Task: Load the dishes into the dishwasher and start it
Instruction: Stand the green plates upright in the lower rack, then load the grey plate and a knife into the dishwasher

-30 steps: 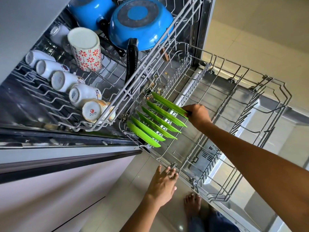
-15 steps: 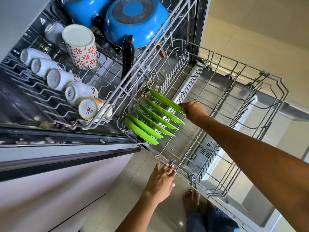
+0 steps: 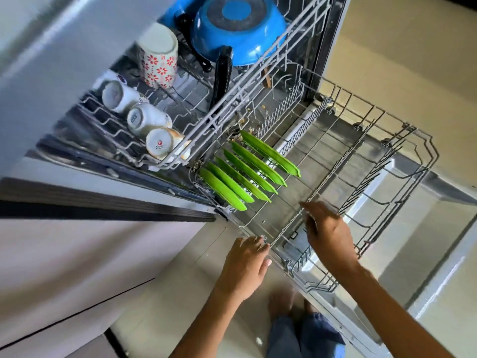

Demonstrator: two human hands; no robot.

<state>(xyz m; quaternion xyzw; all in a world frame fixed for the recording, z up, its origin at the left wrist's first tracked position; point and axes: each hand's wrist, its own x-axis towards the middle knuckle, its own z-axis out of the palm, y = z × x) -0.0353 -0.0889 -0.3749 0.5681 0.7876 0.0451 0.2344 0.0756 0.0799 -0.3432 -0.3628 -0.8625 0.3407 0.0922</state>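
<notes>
Several green plates [image 3: 258,169] stand on edge in a row at the left of the pulled-out lower rack [image 3: 426,143]. My right hand [image 3: 329,236] hovers over the rack's near middle, away from the plates, fingers stretched out and blurred, holding nothing. My left hand [image 3: 245,267] touches the rack's near corner rim with its fingertips. The upper rack [image 3: 232,107] holds a blue pan [image 3: 232,34] with a black handle, a floral mug [image 3: 158,60] and white cups [image 3: 144,120], all upside down or on their sides.
The open dishwasher door [image 3: 438,228] lies flat under the lower rack. A pale cabinet front [image 3: 77,254] is on the left. My bare foot [image 3: 281,303] stands on the tiled floor just below the rack's near edge.
My right hand has let go of the rearmost green plate and drawn back toward me over the rack. The view has swung, and my left hand stays at the rack's corner.
</notes>
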